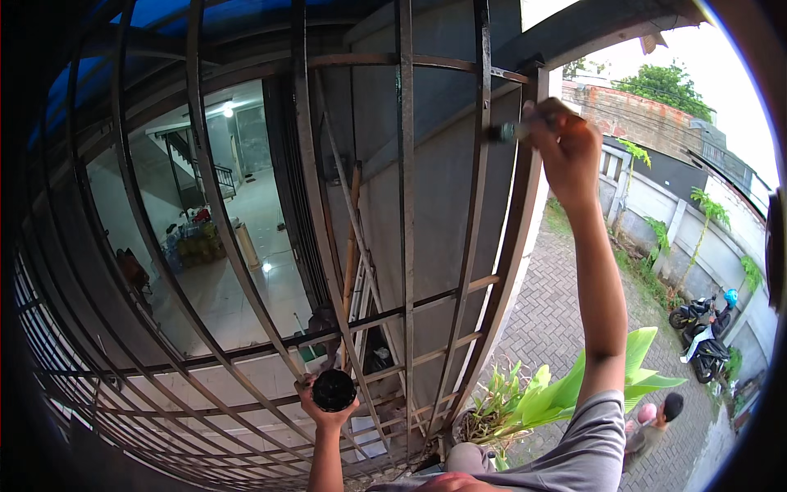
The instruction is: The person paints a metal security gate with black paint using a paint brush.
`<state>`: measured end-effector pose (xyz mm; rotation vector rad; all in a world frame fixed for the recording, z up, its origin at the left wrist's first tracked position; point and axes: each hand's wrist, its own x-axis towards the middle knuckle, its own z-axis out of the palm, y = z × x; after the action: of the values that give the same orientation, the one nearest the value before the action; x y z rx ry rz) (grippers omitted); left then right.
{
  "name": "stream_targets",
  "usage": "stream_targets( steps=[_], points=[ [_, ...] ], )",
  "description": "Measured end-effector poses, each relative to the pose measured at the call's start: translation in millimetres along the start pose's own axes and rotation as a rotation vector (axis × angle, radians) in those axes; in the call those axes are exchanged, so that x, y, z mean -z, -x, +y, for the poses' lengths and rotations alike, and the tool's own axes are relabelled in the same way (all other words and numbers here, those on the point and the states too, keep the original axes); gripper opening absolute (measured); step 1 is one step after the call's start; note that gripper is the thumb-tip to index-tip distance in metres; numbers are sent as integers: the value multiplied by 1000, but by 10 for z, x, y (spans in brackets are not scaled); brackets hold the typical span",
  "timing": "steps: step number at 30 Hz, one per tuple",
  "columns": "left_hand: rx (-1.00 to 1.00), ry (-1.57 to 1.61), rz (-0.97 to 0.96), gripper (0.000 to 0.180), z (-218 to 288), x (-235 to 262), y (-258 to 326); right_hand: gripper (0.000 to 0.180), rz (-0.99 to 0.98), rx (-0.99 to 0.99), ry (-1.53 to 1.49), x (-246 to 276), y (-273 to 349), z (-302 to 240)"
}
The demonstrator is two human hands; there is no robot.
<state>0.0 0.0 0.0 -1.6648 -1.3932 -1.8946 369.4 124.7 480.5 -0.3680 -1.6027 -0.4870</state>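
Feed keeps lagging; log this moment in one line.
left hand: holds black round can | right hand: brush on metal grille

I count two hands: my left hand (326, 403) around one black can (334, 389), my right hand (566, 148) gripping one brush (508, 131). Right of it, two motorbikes (701, 332).

Your way fwd is blocked by the metal grille (403, 246): vertical bars w/ narrow slots between them, crossed by horizontal rails near its top edge and again low down. A hand fits thru most slots, esp. the wide one at the left over the open floor below. Your right hand (566, 148) is up at the grille's top right corner, beside the end post; open air to its right. Your left hand (326, 402), holding a black can (334, 389), sits tight against the lower rails. A ladder (357, 271) leans behind the middle bars.
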Motion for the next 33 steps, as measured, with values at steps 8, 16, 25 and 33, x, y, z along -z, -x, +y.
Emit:
stream_targets(
  steps=[8, 16, 25, 33],
  points=[
    [-102, 16, 75, 91, -45, 81, -27, 21, 236, -72, -304, -140, -293, -41],
    [-84, -20, 44, 94, -119, 80, 8, 18, 238, -138, -284, 29, -216, 60],
    [22, 32, 38, 92, -92, 107, 40, 28, 285, -227, -243, 6, -362, 323],
    [18, 65, 94, 93, -118, 98, 50, 27, 263, -206, -125, -25, -311, 317]
  ],
)
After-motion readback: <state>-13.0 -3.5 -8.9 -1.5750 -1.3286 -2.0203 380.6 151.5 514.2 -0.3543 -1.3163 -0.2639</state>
